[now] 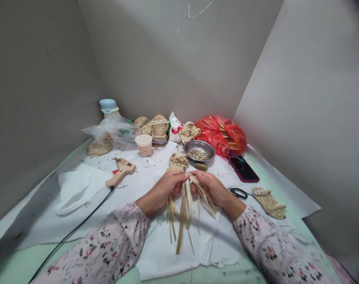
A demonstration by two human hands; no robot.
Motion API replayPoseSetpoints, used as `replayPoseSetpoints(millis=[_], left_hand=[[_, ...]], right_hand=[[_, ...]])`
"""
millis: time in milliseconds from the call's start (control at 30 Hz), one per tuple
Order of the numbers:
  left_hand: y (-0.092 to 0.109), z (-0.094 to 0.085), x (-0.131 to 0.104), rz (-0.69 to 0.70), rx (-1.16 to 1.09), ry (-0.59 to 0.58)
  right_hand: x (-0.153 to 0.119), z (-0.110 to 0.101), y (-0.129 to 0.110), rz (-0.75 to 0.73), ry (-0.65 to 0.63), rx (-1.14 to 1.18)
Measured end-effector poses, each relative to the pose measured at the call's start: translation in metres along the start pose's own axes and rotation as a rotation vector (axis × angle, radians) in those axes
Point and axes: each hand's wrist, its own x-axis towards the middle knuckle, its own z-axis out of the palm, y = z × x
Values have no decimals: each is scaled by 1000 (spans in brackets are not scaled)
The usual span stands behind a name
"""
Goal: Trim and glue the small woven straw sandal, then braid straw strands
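Note:
A small woven straw piece (178, 162) lies in front of me, its loose straw strands (182, 221) hanging toward the table's near side. My left hand (170, 185) is closed on the piece's lower edge, thumb and fingers pinching at the base of the strands. Opposite it, my right hand (207, 184) is closed around several strands on the right, its fingertips close to the left thumb. Parts of both hands' fingers are hidden behind the straw and the palms.
A glue gun (122, 173) with a black cord lies left. Behind stand a paper cup (144, 144) and a metal bowl (199, 151) of straw bits. Rightward are a red plastic bag (217, 134), a phone (244, 168), black-handled scissors (238, 193) and another woven piece (269, 202).

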Motion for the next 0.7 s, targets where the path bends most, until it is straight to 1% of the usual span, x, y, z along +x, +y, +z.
replayPoseSetpoints(millis=[167,367,567,700], left_hand=[[-3,0,0,17,66,25],[-3,2,0,18,105,63],[-1,2,0,41,142,79],[-2,2,1,37,138,92]], right_hand=[[-1,6,-5,10,35,-95],[0,5,-5,41,67,17],[-2,8,-6,44,59,-61],[-2,9,-9,60,75,-13]])
